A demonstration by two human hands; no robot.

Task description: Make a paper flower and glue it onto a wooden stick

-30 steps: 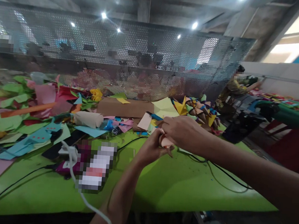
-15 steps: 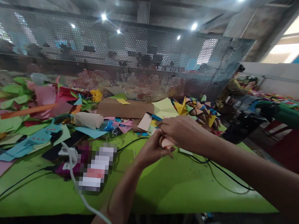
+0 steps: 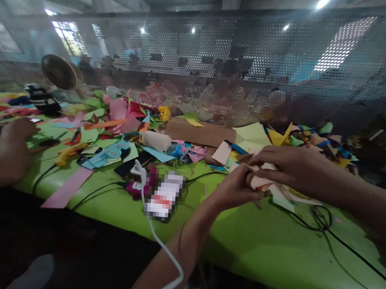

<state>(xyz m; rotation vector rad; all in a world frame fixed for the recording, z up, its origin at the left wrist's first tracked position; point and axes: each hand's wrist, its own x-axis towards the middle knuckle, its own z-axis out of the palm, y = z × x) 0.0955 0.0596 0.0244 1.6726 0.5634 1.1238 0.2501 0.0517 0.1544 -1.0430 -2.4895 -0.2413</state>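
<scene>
My left hand and my right hand meet over the green table, both closed round a small rolled piece of pale pink paper. The right hand covers the roll from above, the left grips it from below. A pale green paper scrap lies just under the hands.
A heap of coloured paper scraps, a brown card sheet and a cream paper roll lie behind. A blurred phone with a white cable and black cables lie nearby. Another person's hand rests at left. A perforated metal screen stands behind.
The view has swung left, so my hands now sit further right in the frame. Another person's hand has come into view at left. Both hands still grip the pink roll.
</scene>
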